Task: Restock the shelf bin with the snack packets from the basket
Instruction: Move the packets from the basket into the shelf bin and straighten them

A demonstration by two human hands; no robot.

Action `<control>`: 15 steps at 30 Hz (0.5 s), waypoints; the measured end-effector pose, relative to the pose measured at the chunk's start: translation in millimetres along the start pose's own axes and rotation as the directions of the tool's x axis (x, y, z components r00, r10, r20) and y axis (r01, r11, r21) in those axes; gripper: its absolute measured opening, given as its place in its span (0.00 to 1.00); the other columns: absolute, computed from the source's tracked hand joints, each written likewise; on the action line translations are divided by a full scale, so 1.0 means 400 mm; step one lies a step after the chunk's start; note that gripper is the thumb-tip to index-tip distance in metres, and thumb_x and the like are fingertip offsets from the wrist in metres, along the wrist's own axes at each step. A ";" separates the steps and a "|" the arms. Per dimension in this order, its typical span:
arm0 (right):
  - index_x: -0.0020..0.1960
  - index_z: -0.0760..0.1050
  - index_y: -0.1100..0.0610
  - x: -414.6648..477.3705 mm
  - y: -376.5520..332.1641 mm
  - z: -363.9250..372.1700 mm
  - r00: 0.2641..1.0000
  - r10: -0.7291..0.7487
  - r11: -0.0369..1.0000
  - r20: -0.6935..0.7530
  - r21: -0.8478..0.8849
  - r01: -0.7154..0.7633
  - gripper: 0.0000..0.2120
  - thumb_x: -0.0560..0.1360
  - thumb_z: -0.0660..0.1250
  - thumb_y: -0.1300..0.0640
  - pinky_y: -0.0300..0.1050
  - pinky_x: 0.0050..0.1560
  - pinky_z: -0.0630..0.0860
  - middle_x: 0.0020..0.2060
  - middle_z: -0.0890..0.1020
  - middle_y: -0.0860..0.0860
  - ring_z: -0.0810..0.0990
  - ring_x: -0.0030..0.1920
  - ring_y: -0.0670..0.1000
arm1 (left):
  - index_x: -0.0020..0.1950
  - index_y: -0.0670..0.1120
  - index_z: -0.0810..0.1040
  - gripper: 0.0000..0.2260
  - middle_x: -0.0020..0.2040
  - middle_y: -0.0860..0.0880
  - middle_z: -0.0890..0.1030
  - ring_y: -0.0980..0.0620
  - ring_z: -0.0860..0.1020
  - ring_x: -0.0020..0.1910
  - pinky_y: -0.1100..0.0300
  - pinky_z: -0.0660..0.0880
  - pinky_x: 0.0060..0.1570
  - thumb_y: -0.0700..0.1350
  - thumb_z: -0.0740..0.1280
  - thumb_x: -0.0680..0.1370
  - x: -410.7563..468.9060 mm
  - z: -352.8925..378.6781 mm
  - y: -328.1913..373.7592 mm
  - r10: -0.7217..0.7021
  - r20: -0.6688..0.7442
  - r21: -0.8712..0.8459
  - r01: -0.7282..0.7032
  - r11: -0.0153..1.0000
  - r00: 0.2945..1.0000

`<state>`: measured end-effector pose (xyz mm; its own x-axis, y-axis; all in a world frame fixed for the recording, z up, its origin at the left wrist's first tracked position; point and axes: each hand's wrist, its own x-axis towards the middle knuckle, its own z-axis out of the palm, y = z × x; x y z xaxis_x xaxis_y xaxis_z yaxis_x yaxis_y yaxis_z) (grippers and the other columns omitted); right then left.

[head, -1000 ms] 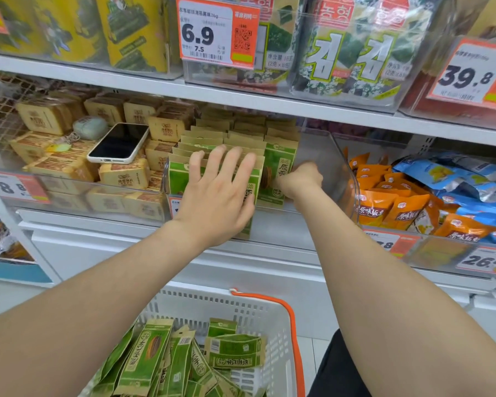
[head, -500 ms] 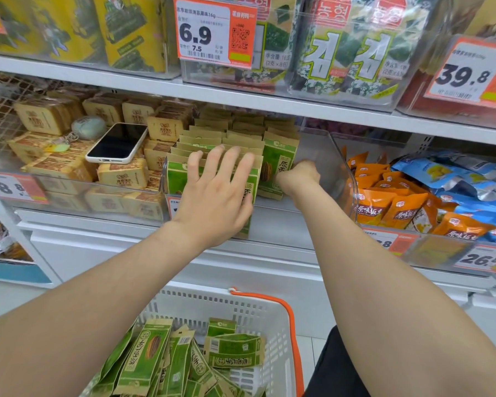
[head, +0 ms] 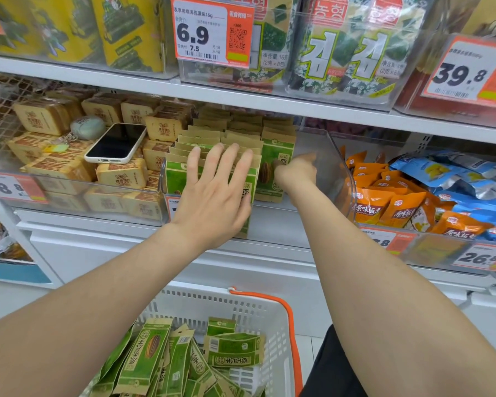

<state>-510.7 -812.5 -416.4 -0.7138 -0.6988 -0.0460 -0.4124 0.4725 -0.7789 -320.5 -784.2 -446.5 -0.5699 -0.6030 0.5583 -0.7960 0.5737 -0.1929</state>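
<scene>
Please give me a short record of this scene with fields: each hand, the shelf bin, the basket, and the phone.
left hand: flat, fingers straight, laid against the front of the green packets standing in rows
right hand: inside the shelf bin, right of the packets; its grip is hidden
shelf bin: clear plastic, bare space on its right side
basket: white, orange handle, below the shelf
loose packets: green, lying jumbled in the basket
phone: screen up on the brown packets in the left bin
</scene>
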 end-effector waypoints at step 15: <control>0.62 0.74 0.60 -0.257 0.067 -0.070 0.785 -0.617 0.663 0.048 -0.506 0.552 0.15 0.76 0.65 0.61 0.56 0.56 0.73 0.58 0.78 0.60 0.75 0.59 0.64 | 0.46 0.46 0.73 0.03 0.33 0.47 0.78 0.40 0.76 0.33 0.51 0.64 0.38 0.45 0.64 0.76 -0.158 0.026 0.013 0.365 0.081 -0.216 -0.341 0.915 0.928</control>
<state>-464.0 -712.9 -415.2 -0.2791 -0.8662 0.4145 -0.9537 0.1996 -0.2251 -290.7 -748.7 -491.0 -0.8355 -0.3946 0.3823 -0.4898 0.8502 -0.1929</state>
